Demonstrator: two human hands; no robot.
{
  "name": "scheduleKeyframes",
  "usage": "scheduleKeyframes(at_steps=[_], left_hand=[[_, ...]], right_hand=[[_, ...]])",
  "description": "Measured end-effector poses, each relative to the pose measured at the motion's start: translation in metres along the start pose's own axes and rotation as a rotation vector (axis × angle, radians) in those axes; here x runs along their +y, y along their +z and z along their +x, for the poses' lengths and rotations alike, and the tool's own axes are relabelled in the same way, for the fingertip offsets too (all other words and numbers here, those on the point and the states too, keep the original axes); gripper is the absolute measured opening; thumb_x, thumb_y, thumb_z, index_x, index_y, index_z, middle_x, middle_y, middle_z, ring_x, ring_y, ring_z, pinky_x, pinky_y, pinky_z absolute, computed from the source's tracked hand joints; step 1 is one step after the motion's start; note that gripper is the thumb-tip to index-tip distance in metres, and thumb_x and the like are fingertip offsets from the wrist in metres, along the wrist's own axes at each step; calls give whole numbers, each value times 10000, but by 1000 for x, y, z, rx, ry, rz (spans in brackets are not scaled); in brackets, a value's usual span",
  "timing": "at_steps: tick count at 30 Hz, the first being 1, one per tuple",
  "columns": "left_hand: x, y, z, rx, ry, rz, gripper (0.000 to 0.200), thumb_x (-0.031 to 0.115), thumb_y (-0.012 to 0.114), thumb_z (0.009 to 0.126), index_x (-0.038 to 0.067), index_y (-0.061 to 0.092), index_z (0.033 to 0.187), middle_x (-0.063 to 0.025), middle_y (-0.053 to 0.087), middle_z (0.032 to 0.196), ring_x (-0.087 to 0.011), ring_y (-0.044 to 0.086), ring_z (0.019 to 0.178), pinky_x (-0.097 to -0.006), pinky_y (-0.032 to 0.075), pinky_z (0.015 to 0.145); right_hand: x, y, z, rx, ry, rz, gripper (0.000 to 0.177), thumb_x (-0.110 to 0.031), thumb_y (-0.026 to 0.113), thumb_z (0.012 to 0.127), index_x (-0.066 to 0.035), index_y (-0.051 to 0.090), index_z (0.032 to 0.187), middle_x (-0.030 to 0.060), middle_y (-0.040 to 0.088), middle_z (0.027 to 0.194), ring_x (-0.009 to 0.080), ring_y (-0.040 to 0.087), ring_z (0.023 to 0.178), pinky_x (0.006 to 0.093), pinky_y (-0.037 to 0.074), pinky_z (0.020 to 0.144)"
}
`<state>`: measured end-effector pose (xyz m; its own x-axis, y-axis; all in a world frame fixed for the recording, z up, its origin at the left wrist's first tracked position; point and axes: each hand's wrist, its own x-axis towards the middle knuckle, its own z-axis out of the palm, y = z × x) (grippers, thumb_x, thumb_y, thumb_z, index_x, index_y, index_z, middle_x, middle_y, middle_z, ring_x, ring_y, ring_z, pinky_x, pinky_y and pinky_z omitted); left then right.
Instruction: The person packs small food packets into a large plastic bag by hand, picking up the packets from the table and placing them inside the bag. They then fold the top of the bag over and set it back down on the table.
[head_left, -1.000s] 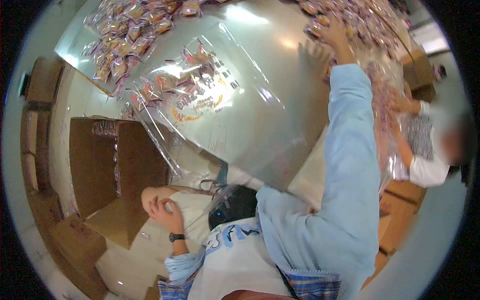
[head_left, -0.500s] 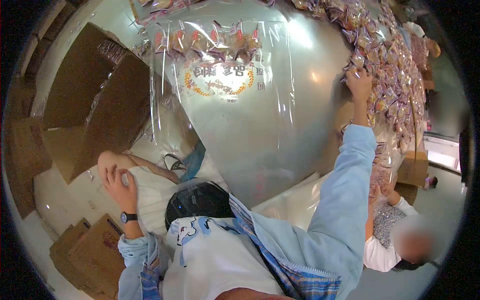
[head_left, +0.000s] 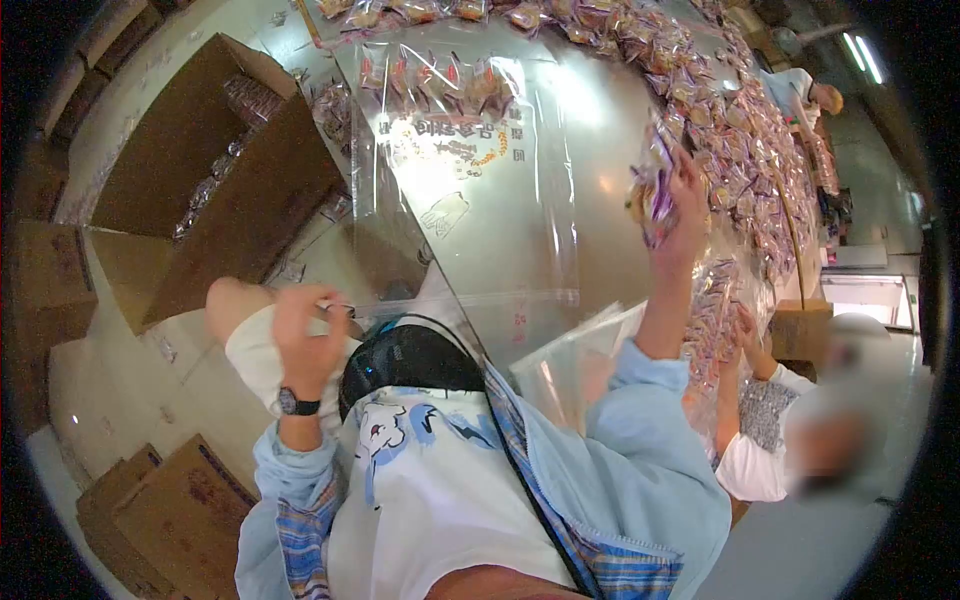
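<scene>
My right hand [head_left: 680, 215] is closed around wrapped snack packets [head_left: 652, 195], held above the metal table [head_left: 610, 250] beside the big pile of similar packets [head_left: 750, 150]. My left hand [head_left: 310, 330], with a watch on its wrist, is raised over my lap at the table's near left edge; its fingers are curled and blurred, and whether they hold anything cannot be made out. A large clear printed bag [head_left: 480, 240] lies flat on the table, with a row of wrapped packets [head_left: 430, 85] inside its far end.
An open cardboard box [head_left: 250, 190] with packets inside stands at the left. Flattened cardboard [head_left: 180, 510] lies lower left. Clear bags [head_left: 575, 365] are stacked at the table's near edge. A co-worker [head_left: 765, 430] sits at the right, hands at the pile; another person [head_left: 800, 95] is farther back.
My right hand has come away from the pile, toward me and slightly left, with packets in it. My left hand has lifted off my leg and moved right.
</scene>
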<state>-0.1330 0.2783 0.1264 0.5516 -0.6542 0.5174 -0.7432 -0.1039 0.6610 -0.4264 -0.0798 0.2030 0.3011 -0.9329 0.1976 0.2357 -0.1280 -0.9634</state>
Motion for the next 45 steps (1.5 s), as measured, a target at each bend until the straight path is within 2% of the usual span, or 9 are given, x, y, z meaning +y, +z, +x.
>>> scheduleKeyframes(at_steps=[3, 6, 10, 14, 23, 27, 33, 34, 45], left_hand=[[41, 10, 28, -216, 188, -159, 138, 38, 740, 785, 58, 704, 917, -105, 686, 846, -289, 646, 786, -388, 501, 690], [57, 25, 31, -439, 217, -192, 142, 94, 725, 826, 61, 707, 963, -100, 694, 875, -291, 655, 819, -390, 505, 703], [53, 50, 32, -650, 341, -61, 172, 129, 676, 841, 73, 710, 1000, -94, 700, 1009, -268, 641, 937, -384, 486, 803], [43, 66, 51, -513, 597, 369, 402, 103, 600, 843, 116, 641, 1242, -95, 502, 1473, -282, 477, 1317, -533, 348, 1049], [22, 89, 100, -478, 453, 523, 365, 106, 615, 838, 120, 665, 1199, -64, 596, 1350, -273, 532, 1232, -548, 358, 1041], [23, 90, 112, -370, 546, 589, 305, 124, 626, 833, 111, 680, 1132, -67, 611, 1310, -271, 544, 1189, -546, 376, 1015], [1, 87, 128, -661, 532, 667, 326, 101, 612, 840, 127, 651, 1162, -18, 658, 1179, -231, 578, 1114, -507, 394, 992], [-2, 86, 132, -451, 695, 607, 208, 132, 628, 808, 124, 677, 1010, -2, 661, 926, -208, 600, 957, -469, 427, 924], [17, 71, 130, -325, 504, 225, 218, 55, 688, 760, 105, 690, 972, -11, 699, 1006, -232, 612, 886, -372, 464, 833]], right_hand=[[-12, 30, -65, 37, 43, 78, 444, -77, 674, 901, 6, 592, 1329, 101, 671, 1183, 168, 660, 1000, 306, 539, 871], [35, 11, -109, 124, -20, -330, 443, -70, 636, 914, 34, 580, 1341, 113, 656, 1177, 165, 664, 967, 288, 550, 836], [30, 27, -163, 132, 183, -211, 453, -44, 666, 880, 13, 603, 1325, 86, 646, 1190, 167, 641, 1034, 300, 530, 877], [24, 34, -191, -35, 357, -86, 470, -49, 733, 833, -39, 647, 1295, 68, 633, 1206, 184, 592, 1129, 322, 456, 994], [28, 84, -170, -573, 543, -121, 464, -161, 720, 838, -21, 669, 1278, 101, 615, 1260, 196, 555, 1181, 325, 403, 1029], [50, 88, -165, -483, 769, 147, 488, -167, 682, 841, 22, 642, 1289, 118, 668, 1204, 180, 638, 1023, 312, 489, 935], [63, 73, -165, -455, 834, 350, 520, -158, 659, 895, 27, 571, 1373, 130, 706, 1103, 156, 682, 820, 317, 580, 735], [62, 73, -165, -447, 831, 322, 525, -161, 658, 898, 25, 565, 1379, 126, 707, 1095, 153, 682, 824, 315, 578, 737], [75, 126, -159, -219, 756, 171, 492, -188, 658, 900, -14, 580, 1354, 129, 656, 1151, 193, 684, 843, 316, 568, 742]])
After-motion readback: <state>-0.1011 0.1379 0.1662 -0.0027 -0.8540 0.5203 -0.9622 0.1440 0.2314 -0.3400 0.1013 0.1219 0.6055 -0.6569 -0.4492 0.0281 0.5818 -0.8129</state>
